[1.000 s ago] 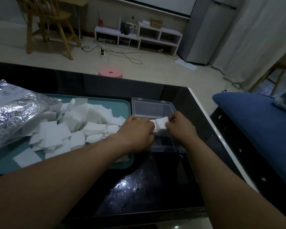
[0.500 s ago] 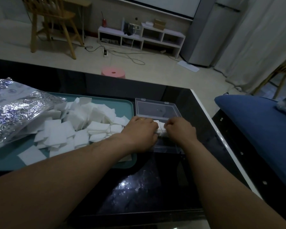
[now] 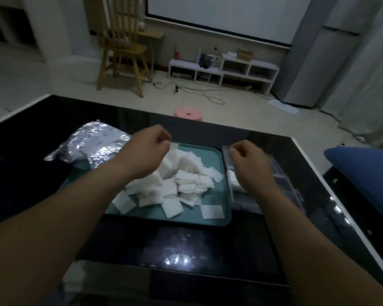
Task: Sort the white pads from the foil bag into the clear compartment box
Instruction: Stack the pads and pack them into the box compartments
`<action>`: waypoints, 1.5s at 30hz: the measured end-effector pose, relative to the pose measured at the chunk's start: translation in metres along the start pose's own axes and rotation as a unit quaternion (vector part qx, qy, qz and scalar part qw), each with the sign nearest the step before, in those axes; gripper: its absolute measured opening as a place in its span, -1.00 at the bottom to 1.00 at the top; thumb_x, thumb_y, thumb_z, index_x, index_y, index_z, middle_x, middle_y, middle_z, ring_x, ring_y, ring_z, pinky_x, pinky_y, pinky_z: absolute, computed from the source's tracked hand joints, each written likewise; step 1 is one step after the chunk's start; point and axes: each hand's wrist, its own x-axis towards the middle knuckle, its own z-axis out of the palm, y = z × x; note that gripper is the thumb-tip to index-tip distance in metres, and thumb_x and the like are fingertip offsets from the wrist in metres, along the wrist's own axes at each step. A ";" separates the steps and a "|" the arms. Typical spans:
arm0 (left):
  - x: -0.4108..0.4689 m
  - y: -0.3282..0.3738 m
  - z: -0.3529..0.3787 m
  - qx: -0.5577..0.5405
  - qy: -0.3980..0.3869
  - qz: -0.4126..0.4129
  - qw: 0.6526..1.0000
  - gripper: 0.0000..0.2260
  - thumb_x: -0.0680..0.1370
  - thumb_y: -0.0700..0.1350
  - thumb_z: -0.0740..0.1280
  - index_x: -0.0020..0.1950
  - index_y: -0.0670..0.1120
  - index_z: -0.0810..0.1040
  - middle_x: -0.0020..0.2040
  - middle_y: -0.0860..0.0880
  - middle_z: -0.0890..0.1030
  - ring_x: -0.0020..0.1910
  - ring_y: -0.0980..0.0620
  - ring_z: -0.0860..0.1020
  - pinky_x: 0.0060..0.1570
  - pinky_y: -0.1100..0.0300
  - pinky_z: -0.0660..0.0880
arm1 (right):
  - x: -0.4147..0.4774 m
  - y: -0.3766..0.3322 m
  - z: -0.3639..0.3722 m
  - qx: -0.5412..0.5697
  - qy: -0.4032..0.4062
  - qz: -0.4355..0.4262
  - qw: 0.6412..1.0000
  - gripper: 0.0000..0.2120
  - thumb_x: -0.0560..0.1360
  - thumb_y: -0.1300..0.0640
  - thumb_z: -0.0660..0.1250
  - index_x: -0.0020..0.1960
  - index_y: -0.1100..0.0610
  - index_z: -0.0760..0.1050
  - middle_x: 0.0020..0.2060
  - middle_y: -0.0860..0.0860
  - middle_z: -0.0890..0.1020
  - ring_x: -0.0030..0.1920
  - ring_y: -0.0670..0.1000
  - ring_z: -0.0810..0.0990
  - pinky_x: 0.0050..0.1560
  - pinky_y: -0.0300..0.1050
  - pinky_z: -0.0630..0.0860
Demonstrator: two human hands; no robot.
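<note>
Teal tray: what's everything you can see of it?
The tray is teal, seemingly plastic, rectangular with rounded corners and a low rim. It lies flat on the glossy black table. A loose heap of white pads covers its middle; the foil bag overlaps its left end; the clear box sits beside its right edge.

No writing, label, brand or number can be read anywhere in the view. The crinkled foil bag (image 3: 91,149) shows only glare and creases, and the clear compartment box (image 3: 283,173) and white pads (image 3: 186,180) bear no legible marking. The cardboard box (image 3: 244,53) on the far shelf (image 3: 263,66) is too small and dim to show any print
</note>
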 end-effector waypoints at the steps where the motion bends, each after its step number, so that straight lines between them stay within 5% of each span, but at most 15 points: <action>1: -0.004 -0.007 -0.004 0.008 -0.016 -0.007 1.000 -0.82 0.66 -0.07 0.30 0.22 0.00 0.61 0.10 0.02 0.64 0.04 0.02 0.59 -0.01 0.11 0.48 | -0.003 -0.009 0.008 0.003 -0.016 -0.008 1.000 -0.88 0.65 0.10 0.29 0.02 0.04 0.59 -0.17 -0.16 0.60 -0.13 -0.09 0.56 -0.18 -0.12 0.40; 5: -0.007 -0.029 -0.011 0.063 -0.064 0.003 0.996 -0.80 0.65 -0.09 0.28 0.25 -0.01 0.60 0.20 0.00 0.62 0.10 0.00 0.58 0.11 0.10 0.49 | -0.009 -0.035 0.032 -0.028 -0.095 -0.011 0.995 -0.88 0.67 0.07 0.28 0.10 0.02 0.59 -0.10 -0.16 0.61 -0.09 -0.14 0.57 -0.20 -0.22 0.43; 9: -0.004 -0.043 0.004 0.092 -0.093 0.004 0.991 -0.78 0.65 -0.13 0.26 0.26 -0.02 0.58 0.25 -0.03 0.60 0.17 -0.04 0.56 0.14 0.10 0.47 | -0.008 -0.034 0.040 -0.063 -0.124 0.022 0.990 -0.79 0.66 0.12 0.29 0.26 0.07 0.59 0.12 -0.04 0.65 0.06 -0.03 0.59 0.01 -0.10 0.47; 14: 0.007 -0.048 0.019 0.151 -0.136 0.012 0.979 -0.83 0.60 -0.07 0.30 0.19 0.04 0.50 0.22 -0.02 0.52 0.12 -0.05 0.50 0.10 0.02 0.47 | -0.010 -0.024 0.052 -0.110 -0.162 0.015 0.980 -0.79 0.61 0.13 0.37 0.23 -0.02 0.61 0.10 -0.09 0.65 0.05 -0.05 0.60 -0.02 -0.15 0.43; 20: 0.010 -0.046 0.015 0.211 -0.187 0.029 0.959 -0.69 0.60 0.09 0.34 0.30 0.04 0.45 0.24 -0.01 0.46 0.06 -0.02 0.45 0.05 0.06 0.45 | -0.013 -0.031 0.072 -0.257 -0.305 -0.034 0.916 -0.55 0.51 -0.07 0.49 0.36 -0.14 0.50 0.25 -0.07 0.58 0.16 0.02 0.57 0.18 0.03 0.57; 26: 0.002 -0.045 0.015 0.180 -0.166 0.040 0.969 -0.73 0.61 0.08 0.32 0.28 0.07 0.48 0.20 0.05 0.51 0.14 0.00 0.52 0.14 0.04 0.49 | -0.005 -0.025 0.070 -0.245 -0.271 -0.048 0.930 -0.80 0.64 0.02 0.30 0.20 -0.05 0.65 0.07 0.00 0.68 0.02 0.07 0.61 0.12 0.11 0.62; 31: -0.004 -0.025 0.024 -0.034 -0.101 -0.024 0.994 -0.73 0.62 0.20 0.29 0.21 0.08 0.50 0.04 0.10 0.61 -0.02 0.08 0.61 0.06 0.00 0.59 | -0.012 -0.035 0.053 -0.153 -0.114 -0.108 0.976 -0.86 0.65 0.01 0.33 -0.03 0.02 0.59 -0.18 -0.07 0.61 -0.20 -0.06 0.55 -0.12 0.02 0.60; 33: -0.012 -0.009 0.032 -0.256 -0.147 -0.118 0.948 -0.57 0.62 0.27 0.26 0.39 0.08 0.41 0.13 0.01 0.64 0.03 0.03 0.67 0.07 -0.03 0.65 | -0.021 -0.046 0.050 -0.084 -0.065 -0.122 0.987 -0.87 0.62 0.03 0.39 -0.08 0.00 0.52 -0.24 -0.10 0.56 -0.24 -0.11 0.53 -0.20 -0.09 0.56; 36: -0.021 0.009 0.045 -0.448 -0.165 -0.167 0.863 -0.64 0.68 0.15 0.23 0.44 0.06 0.39 0.17 -0.06 0.65 0.02 0.02 0.69 -0.06 0.03 0.65 | -0.039 -0.059 0.054 0.037 -0.148 -0.112 0.982 -0.90 0.59 0.14 0.39 0.08 0.00 0.62 -0.13 -0.10 0.69 -0.12 -0.12 0.66 -0.07 -0.02 0.66; 38: -0.024 0.014 0.043 -0.486 -0.112 -0.198 0.844 -0.77 0.71 0.03 0.18 0.33 -0.01 0.46 0.04 -0.07 0.65 -0.14 0.06 0.68 -0.23 0.11 0.60 | -0.040 -0.060 0.045 0.065 -0.198 -0.102 0.973 -0.83 0.60 0.10 0.38 0.18 -0.01 0.65 -0.06 -0.12 0.72 -0.06 -0.16 0.68 0.01 -0.09 0.65; 41: -0.023 0.008 0.033 -0.480 -0.055 -0.240 0.842 -0.81 0.69 -0.14 0.14 0.23 -0.08 0.50 -0.11 -0.11 0.55 -0.33 0.03 0.53 -0.38 0.21 0.48 | -0.030 -0.046 0.016 0.106 -0.158 -0.044 0.981 -0.82 0.65 0.06 0.34 0.22 -0.02 0.64 -0.01 -0.13 0.70 -0.05 -0.16 0.68 0.02 -0.13 0.63; 45: -0.028 -0.007 0.024 -0.430 -0.060 -0.236 0.869 -0.67 0.66 -0.27 0.09 0.28 0.00 0.53 -0.08 -0.15 0.52 -0.33 0.03 0.42 -0.37 0.19 0.35 | -0.023 -0.002 -0.001 -0.095 -0.139 -0.002 0.986 -0.83 0.65 0.08 0.34 0.21 -0.04 0.62 0.04 -0.08 0.70 -0.05 -0.06 0.66 0.03 0.02 0.66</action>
